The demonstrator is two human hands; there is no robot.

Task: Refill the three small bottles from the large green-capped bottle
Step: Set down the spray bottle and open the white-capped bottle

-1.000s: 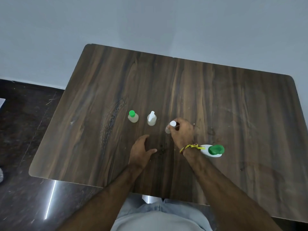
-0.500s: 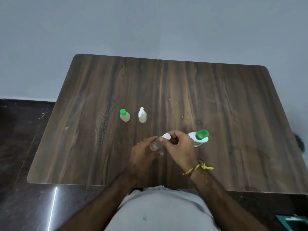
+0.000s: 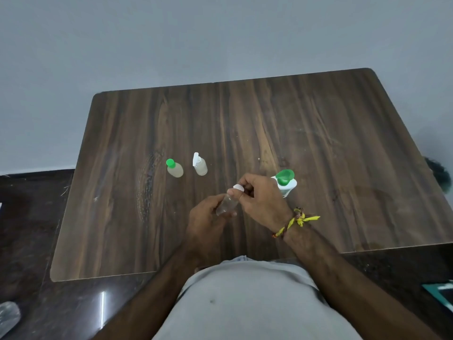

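Clear small bottle [image 3: 226, 204]: lifted off the desk [image 3: 318, 143] since a second ago, now held tilted above its near edge, white cap [image 3: 238, 187] pointing up and away. Left hand [image 3: 208, 217] grips the body; right hand [image 3: 259, 200] pinches the cap, probably unscrewing it before the first refill. Large green-capped bottle [image 3: 285, 182] stands just beyond.

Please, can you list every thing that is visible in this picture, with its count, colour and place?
Large white plastic bottle with green cap: 1, upright on table, right of the hands.
Small bottle with green cap: 1, pale, table centre-left.
Small bottle with white spray top: 1, pale, beside it.
Small clear bottle with white cap: 1, held above table.
Dark brown wooden table: 1, against grey wall.
Yellow thread wristband: 1, right wrist.
Left hand: holds clear bottle's body.
Right hand: pinches its cap.
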